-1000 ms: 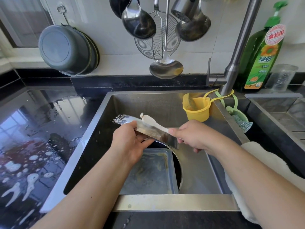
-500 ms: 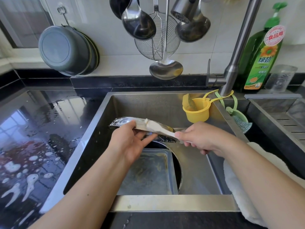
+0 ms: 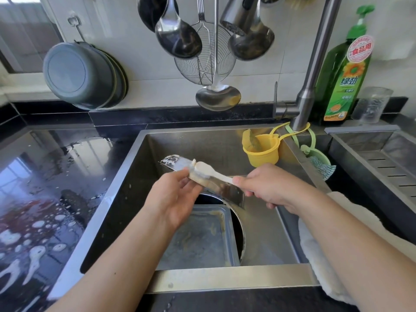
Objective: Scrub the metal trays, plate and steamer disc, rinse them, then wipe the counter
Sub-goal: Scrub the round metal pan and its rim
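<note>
Over the steel sink (image 3: 225,143) my left hand (image 3: 175,197) grips a soapy metal tray (image 3: 222,189) by its near edge, held tilted and edge-on. My right hand (image 3: 267,188) grips the handle of a white scrubbing brush (image 3: 209,171), whose bristle head lies on the tray's upper face near its far end. Below, on the sink floor, lies a second rectangular metal tray (image 3: 200,237) with brownish residue. It rests on a round metal disc or plate (image 3: 242,233), mostly hidden under it.
The wet black counter (image 3: 45,188) on the left carries foam patches. A white cloth (image 3: 333,244) lies on the right sink rim. A yellow cup (image 3: 262,152) hangs by the tap (image 3: 315,68); a green soap bottle (image 3: 346,70) stands behind. Ladles and a strainer (image 3: 202,59) hang above.
The brush head has slid along the tray toward its far left end, and the tray has tipped slightly. Both hands stay over the sink.
</note>
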